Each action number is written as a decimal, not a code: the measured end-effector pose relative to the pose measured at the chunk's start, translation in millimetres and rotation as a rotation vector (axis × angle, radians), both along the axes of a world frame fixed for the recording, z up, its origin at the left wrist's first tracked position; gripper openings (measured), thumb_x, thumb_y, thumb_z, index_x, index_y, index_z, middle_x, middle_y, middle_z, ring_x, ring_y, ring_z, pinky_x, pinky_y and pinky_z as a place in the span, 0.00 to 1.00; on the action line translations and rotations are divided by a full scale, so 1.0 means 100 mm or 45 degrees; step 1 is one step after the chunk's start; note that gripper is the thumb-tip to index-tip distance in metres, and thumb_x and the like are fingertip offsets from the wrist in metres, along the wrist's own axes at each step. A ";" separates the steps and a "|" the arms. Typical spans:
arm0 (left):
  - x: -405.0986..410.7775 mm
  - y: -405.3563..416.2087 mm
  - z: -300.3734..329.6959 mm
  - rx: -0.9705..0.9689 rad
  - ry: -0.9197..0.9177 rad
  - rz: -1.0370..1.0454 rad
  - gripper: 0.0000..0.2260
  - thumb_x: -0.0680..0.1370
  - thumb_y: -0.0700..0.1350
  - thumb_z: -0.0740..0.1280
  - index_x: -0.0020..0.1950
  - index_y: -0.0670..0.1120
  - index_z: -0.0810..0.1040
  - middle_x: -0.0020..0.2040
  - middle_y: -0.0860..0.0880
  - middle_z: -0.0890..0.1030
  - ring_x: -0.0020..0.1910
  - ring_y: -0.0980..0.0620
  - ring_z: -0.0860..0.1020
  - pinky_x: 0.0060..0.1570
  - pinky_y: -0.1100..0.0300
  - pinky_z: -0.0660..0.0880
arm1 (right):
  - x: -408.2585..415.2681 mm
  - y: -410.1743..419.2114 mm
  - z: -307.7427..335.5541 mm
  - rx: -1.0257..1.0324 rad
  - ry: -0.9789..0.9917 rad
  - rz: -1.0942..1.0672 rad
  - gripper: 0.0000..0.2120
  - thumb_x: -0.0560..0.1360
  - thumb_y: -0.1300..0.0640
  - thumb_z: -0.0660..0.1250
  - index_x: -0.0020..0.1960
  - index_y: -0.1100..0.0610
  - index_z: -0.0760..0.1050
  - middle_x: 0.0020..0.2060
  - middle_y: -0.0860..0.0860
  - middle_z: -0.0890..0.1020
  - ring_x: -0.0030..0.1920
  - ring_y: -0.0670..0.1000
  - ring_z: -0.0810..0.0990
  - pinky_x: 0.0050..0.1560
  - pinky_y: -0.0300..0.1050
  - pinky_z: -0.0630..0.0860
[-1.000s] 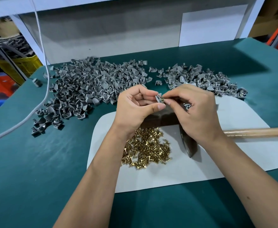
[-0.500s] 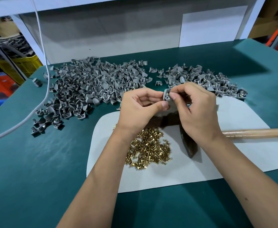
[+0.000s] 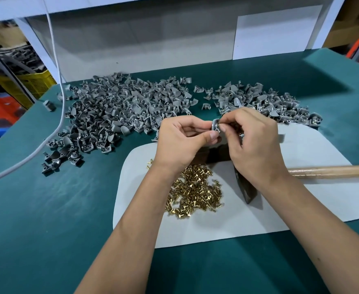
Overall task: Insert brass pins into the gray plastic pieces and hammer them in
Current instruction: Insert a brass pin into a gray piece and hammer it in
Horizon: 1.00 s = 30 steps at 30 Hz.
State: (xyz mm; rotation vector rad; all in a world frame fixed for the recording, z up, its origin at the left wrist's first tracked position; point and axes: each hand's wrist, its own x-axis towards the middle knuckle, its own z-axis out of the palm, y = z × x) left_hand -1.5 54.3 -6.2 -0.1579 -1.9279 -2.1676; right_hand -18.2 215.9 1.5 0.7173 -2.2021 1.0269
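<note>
Above the hammer, my left hand pinches a gray piece while my right hand pinches a pin I should seat straight.

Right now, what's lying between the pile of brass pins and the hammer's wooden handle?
In the head view, the dark hammer head lies between the brass pins and wooden handle, on the white mat, partly under the right hand.

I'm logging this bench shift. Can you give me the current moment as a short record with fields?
left hand: pinches gray piece
right hand: fingertips at the same piece; any pin there is hidden
brass pins: loose heap on white mat
gray pieces: big pile far left, smaller pile far right
hammer: lying on mat, unheld
</note>
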 end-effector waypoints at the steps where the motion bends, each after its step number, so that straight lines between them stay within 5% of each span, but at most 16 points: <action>1: 0.00 0.00 0.00 0.004 -0.002 -0.002 0.09 0.70 0.27 0.75 0.45 0.38 0.85 0.41 0.40 0.86 0.40 0.45 0.86 0.43 0.58 0.83 | 0.01 0.00 0.00 0.007 0.000 -0.007 0.02 0.78 0.66 0.70 0.49 0.63 0.82 0.44 0.54 0.83 0.46 0.51 0.79 0.49 0.37 0.74; 12: 0.01 0.03 0.01 -0.063 0.010 0.045 0.08 0.70 0.27 0.76 0.44 0.38 0.84 0.41 0.40 0.86 0.39 0.46 0.85 0.45 0.54 0.84 | 0.03 -0.04 -0.02 -0.071 -0.016 -0.043 0.02 0.76 0.67 0.70 0.47 0.64 0.82 0.43 0.54 0.83 0.44 0.52 0.80 0.47 0.44 0.77; 16: 0.01 0.01 0.02 -0.284 0.055 0.105 0.11 0.67 0.33 0.81 0.46 0.38 0.84 0.43 0.39 0.86 0.42 0.44 0.85 0.49 0.51 0.84 | 0.00 -0.02 -0.03 -0.062 -0.099 0.003 0.03 0.77 0.65 0.70 0.48 0.62 0.83 0.43 0.53 0.84 0.45 0.51 0.80 0.48 0.45 0.77; 21: 0.01 0.00 0.02 -0.277 0.085 0.212 0.10 0.68 0.37 0.82 0.45 0.41 0.83 0.39 0.42 0.85 0.34 0.47 0.84 0.37 0.56 0.82 | -0.06 0.08 0.07 0.034 -0.162 0.166 0.07 0.80 0.63 0.67 0.52 0.60 0.84 0.45 0.50 0.85 0.47 0.48 0.81 0.51 0.41 0.76; 25: -0.03 -0.02 0.00 -0.399 0.048 0.341 0.12 0.72 0.38 0.79 0.50 0.47 0.80 0.40 0.46 0.84 0.35 0.49 0.85 0.35 0.59 0.81 | -0.15 0.29 0.28 0.314 -0.436 0.250 0.06 0.78 0.54 0.72 0.44 0.53 0.85 0.34 0.44 0.84 0.38 0.44 0.81 0.43 0.43 0.77; 30: -0.06 -0.08 -0.03 -0.870 0.170 0.406 0.04 0.76 0.42 0.76 0.47 0.50 0.84 0.45 0.57 0.83 0.47 0.59 0.81 0.50 0.63 0.79 | -0.21 0.65 0.50 0.887 -0.924 0.317 0.08 0.67 0.46 0.80 0.42 0.46 0.85 0.34 0.42 0.85 0.35 0.43 0.83 0.42 0.44 0.80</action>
